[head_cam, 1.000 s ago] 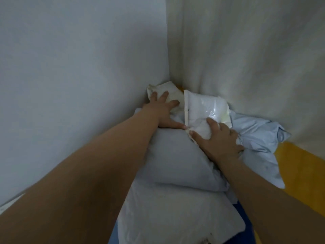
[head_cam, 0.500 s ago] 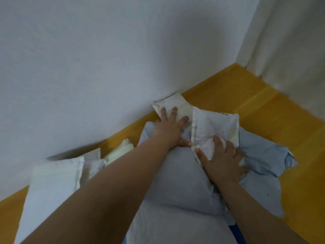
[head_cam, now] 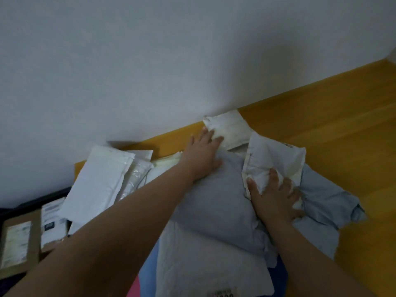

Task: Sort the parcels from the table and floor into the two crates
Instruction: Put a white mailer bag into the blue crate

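A crumpled white parcel (head_cam: 276, 163) is lying on top of a heap of grey parcels (head_cam: 216, 202) on the yellow floor (head_cam: 334, 133) by the white wall (head_cam: 171, 61), and the right hand (head_cam: 275, 197) is grasping its near end with curled fingers. The left hand (head_cam: 203, 154) is lying flat with straight fingers, pressing on the grey heap, its fingertips touching a cream parcel (head_cam: 232, 130) at the foot of the wall. White padded mailers (head_cam: 100, 183) and brown cardboard boxes (head_cam: 20, 241) are sitting to the left.
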`<state>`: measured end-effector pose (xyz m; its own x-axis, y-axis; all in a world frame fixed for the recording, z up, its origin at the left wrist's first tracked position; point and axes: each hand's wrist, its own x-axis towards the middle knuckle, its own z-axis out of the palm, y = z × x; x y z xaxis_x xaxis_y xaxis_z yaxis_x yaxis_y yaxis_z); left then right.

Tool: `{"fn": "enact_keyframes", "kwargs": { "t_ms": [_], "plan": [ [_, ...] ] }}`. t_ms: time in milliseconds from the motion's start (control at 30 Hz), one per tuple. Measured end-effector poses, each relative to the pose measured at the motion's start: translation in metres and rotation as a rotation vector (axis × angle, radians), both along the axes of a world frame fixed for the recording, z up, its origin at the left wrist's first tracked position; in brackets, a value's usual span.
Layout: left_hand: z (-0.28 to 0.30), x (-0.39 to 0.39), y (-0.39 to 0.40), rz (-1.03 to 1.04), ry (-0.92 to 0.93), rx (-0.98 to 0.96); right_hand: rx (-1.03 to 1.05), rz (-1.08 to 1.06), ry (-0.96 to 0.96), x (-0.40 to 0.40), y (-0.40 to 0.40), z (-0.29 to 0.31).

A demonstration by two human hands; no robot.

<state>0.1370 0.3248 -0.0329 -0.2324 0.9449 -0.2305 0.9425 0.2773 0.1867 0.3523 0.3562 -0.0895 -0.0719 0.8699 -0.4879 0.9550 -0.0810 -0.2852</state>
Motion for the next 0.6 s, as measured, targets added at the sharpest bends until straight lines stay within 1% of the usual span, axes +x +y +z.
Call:
{"fn": "enact_keyframes", "kwargs": {
  "t_ms": [100,167,233,300,367,400,467,533,600],
  "plan": [
    [0.018,-0.042,-0.08,0.174,0.013,0.247,-0.072,-0.017,0.026,-0.019,-0.026,0.008],
    [0.023,-0.068,-0.13,0.301,0.079,0.302,-0.119,-0.023,0.038,-0.031,-0.039,0.014],
    [0.022,-0.09,-0.176,0.482,0.144,0.268,-0.15,-0.025,0.037,-0.045,-0.05,0.02],
    [0.017,-0.108,-0.216,0.71,0.151,0.154,-0.143,-0.022,0.01,-0.06,-0.058,0.027],
    [0.01,-0.116,-0.25,0.921,0.058,-0.006,-0.088,0.0,-0.024,-0.076,-0.067,0.035],
    [0.006,-0.118,-0.263,0.994,-0.033,-0.032,-0.047,0.015,-0.031,-0.083,-0.072,0.039],
    [-0.003,-0.118,-0.28,1.038,-0.205,0.018,0.036,0.059,-0.039,-0.093,-0.081,0.045],
    [-0.005,-0.113,-0.284,0.982,-0.246,0.038,0.091,0.123,-0.051,-0.098,-0.091,0.051],
    [-0.002,-0.104,-0.282,0.919,-0.263,0.005,0.132,0.191,-0.039,-0.102,-0.1,0.06]
  ]
}}
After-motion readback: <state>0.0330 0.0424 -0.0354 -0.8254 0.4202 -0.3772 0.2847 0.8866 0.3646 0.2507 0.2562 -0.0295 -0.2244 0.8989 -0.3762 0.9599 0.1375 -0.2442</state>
